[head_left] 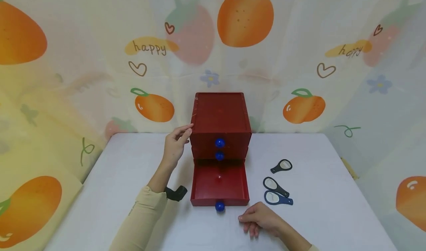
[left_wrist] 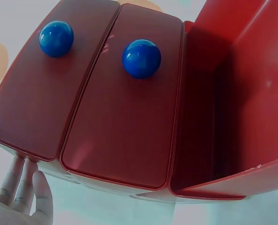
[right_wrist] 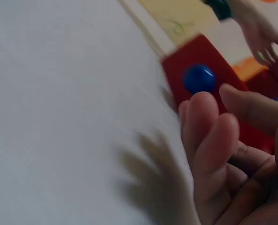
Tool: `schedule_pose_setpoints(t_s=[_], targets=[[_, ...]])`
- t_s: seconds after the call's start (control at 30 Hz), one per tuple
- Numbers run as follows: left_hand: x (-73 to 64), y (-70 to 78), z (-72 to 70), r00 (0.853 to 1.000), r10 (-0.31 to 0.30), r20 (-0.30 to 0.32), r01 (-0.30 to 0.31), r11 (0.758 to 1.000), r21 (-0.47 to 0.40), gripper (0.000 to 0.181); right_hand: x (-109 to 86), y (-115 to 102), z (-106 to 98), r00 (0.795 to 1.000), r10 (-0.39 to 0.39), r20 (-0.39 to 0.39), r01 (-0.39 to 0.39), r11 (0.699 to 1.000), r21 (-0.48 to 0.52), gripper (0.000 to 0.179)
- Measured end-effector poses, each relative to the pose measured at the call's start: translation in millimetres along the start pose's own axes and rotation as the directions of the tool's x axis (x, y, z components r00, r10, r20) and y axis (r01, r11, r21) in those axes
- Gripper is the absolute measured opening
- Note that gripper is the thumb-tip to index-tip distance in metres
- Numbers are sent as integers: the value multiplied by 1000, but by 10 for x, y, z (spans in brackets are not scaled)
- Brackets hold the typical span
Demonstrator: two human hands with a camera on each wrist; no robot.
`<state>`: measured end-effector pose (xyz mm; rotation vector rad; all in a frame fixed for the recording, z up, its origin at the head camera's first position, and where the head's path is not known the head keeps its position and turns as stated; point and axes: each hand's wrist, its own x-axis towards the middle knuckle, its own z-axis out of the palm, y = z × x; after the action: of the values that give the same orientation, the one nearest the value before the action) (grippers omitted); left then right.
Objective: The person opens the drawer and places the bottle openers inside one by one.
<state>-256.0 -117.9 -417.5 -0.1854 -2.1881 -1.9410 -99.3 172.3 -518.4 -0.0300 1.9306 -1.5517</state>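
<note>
A red drawer cabinet (head_left: 221,112) with blue round knobs stands at the back of the table. Its bottom drawer (head_left: 219,186) is pulled out, and no object shows inside it. The two upper drawers (left_wrist: 125,117) are closed. My left hand (head_left: 175,143) rests its fingertips against the cabinet's left side, the fingers fairly straight. Near the front right corner of the pulled-out drawer, my right hand (head_left: 261,218) hovers above the table with loosely bent fingers and nothing between them. In the right wrist view, the bottom drawer's blue knob (right_wrist: 199,78) appears just beyond those fingers.
Right of the drawer lie three small magnifying glasses: a black one (head_left: 281,166) farthest back, another black one (head_left: 275,186), and a blue one (head_left: 278,198) touching or nearly touching it. A fruit-print cloth (head_left: 213,69) hangs behind the white table (head_left: 313,162).
</note>
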Motion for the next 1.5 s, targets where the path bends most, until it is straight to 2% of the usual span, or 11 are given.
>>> schedule_pose_setpoints(t_s=[0.1, 0.17, 0.3, 0.4, 0.47, 0.57, 0.67, 0.8, 1.13, 1.37, 1.5], targets=[[0, 5, 0, 1000, 5, 4, -5, 1000, 2, 30, -78, -64, -260, 997, -68, -42, 64, 995, -77, 31], [3, 8, 2, 1000, 12, 4, -12, 1000, 4, 30, -117, -127, -420, 986, -120, -119, 101, 983, -155, 31], [14, 1, 9, 1000, 23, -4, -23, 1000, 1, 31, -184, -231, -666, 937, -184, -297, 76, 936, -342, 27], [17, -2, 19, 1000, 24, -5, -24, 1000, -5, 31, -219, -253, -781, 882, -226, -413, -10, 867, -498, 22], [11, 0, 22, 1000, 24, -4, -24, 1000, -7, 32, -229, -239, -839, 848, -254, -464, -81, 805, -588, 22], [0, 2, 17, 1000, 18, -5, -18, 1000, -6, 32, -234, -204, -906, 819, -274, -504, -181, 710, -680, 26], [-11, 3, 10, 1000, 10, -2, -10, 1000, -7, 32, -235, -154, -955, 816, -257, -518, -256, 643, -722, 30], [-21, -2, 7, 1000, 3, 4, -3, 1000, -8, 32, -231, -80, -980, 820, -228, -524, -300, 610, -734, 28], [-24, 10, 7, 1000, -4, 9, 3, 1000, 1, 32, -183, 21, -990, 817, -232, -528, -302, 608, -734, 17], [-146, 310, -6, 999, -28, 23, 28, 1000, 3, 32, -149, 51, -1012, 833, -264, -486, -263, 584, -768, 13], [-150, 326, -10, 1000, -20, 24, 20, 1000, 11, 32, -138, 49, -1017, 838, -265, -476, -258, 577, -775, 12]])
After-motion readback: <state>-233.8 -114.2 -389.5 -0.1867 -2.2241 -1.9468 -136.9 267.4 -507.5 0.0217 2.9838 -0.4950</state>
